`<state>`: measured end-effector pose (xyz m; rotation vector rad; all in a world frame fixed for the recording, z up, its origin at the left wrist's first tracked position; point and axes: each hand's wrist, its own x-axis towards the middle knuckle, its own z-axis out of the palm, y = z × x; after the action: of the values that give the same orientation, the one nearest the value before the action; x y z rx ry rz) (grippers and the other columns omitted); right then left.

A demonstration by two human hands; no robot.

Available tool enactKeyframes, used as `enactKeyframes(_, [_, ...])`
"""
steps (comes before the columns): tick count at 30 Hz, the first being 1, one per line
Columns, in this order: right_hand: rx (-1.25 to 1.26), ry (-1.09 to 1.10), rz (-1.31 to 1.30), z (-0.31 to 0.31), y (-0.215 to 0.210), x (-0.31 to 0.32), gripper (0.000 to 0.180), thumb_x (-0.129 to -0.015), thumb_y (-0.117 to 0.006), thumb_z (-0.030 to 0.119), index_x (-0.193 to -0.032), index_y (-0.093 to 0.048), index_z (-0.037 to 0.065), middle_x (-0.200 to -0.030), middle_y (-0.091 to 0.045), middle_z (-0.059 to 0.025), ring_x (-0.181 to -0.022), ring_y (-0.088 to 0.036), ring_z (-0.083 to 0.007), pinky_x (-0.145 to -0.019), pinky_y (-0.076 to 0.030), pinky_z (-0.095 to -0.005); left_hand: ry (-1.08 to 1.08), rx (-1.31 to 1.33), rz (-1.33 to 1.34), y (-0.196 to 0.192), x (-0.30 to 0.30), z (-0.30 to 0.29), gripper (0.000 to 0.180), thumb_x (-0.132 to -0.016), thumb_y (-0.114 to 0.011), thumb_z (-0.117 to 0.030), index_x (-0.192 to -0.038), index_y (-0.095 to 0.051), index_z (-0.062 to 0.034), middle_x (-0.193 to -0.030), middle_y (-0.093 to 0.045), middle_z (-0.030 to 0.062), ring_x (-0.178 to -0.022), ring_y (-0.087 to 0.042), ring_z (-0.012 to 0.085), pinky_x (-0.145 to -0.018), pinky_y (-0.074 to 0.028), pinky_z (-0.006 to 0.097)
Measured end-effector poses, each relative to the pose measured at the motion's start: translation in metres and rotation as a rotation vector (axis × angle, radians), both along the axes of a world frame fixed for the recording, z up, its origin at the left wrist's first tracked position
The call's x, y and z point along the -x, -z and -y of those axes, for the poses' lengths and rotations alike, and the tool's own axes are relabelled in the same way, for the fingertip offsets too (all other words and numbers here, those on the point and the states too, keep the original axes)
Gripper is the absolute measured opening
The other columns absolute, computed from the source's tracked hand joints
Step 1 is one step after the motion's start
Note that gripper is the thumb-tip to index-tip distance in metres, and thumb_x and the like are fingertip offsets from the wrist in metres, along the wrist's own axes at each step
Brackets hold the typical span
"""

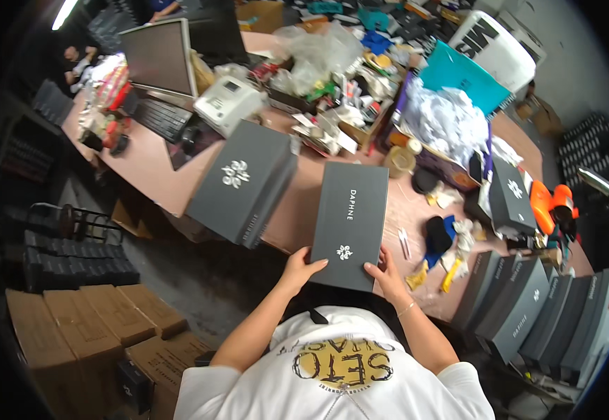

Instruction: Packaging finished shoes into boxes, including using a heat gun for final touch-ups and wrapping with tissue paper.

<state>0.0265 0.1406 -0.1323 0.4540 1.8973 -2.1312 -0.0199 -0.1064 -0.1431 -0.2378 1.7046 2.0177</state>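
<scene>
A dark grey shoebox [350, 217] with white print on its lid lies at the table's near edge, directly before me. My left hand [301, 269] grips its near left corner, thumb on the lid and fingers against the side. On the near right corner, my right hand [390, 276] holds it the same way, the thumb over the edge. The lid is closed, so the inside is hidden. To the left, more grey shoeboxes [243, 178], seemingly stacked, stand slightly turned at the table edge.
Behind are a monitor [157, 59], a keyboard [161, 115], a white label printer [229, 101] and a bin of crumpled white paper [451, 122]. At right lie a yellow cutter [451, 275], an orange tape gun [553, 203] and a row of upright shoeboxes [518, 308]. Brown cartons [84, 318] sit lower left.
</scene>
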Motion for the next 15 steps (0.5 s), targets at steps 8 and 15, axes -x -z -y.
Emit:
enactKeyframes(8, [0.328,0.183,0.388,-0.100,-0.017,-0.023,0.044,-0.090,-0.063,0.036,-0.115,-0.055,0.001,-0.097,-0.064,-0.0056,-0.090,-0.062,-0.0171,-0.081,-0.051,-0.0325,0.084,-0.323,0.411,0.007,0.043,-0.075,0.037,-0.086,-0.070,-0.026,-0.112,-0.062,-0.0010,-0.111,-0.064,0.0114,-0.104,-0.059,0.0211,-0.093,-0.045,0.035])
enactKeyframes(15, [-0.199,-0.429,-0.223,0.012,-0.069,0.001,0.050,-0.086,-0.067,0.031,-0.119,-0.051,-0.002,-0.115,-0.059,-0.0205,-0.107,-0.058,-0.0317,-0.091,-0.047,-0.0381,0.129,-0.040,-0.127,-0.082,0.081,-0.005,0.080,-0.084,-0.071,-0.035,-0.146,-0.029,-0.0078,-0.147,-0.034,0.0206,-0.137,-0.032,0.0306,-0.110,-0.028,0.042])
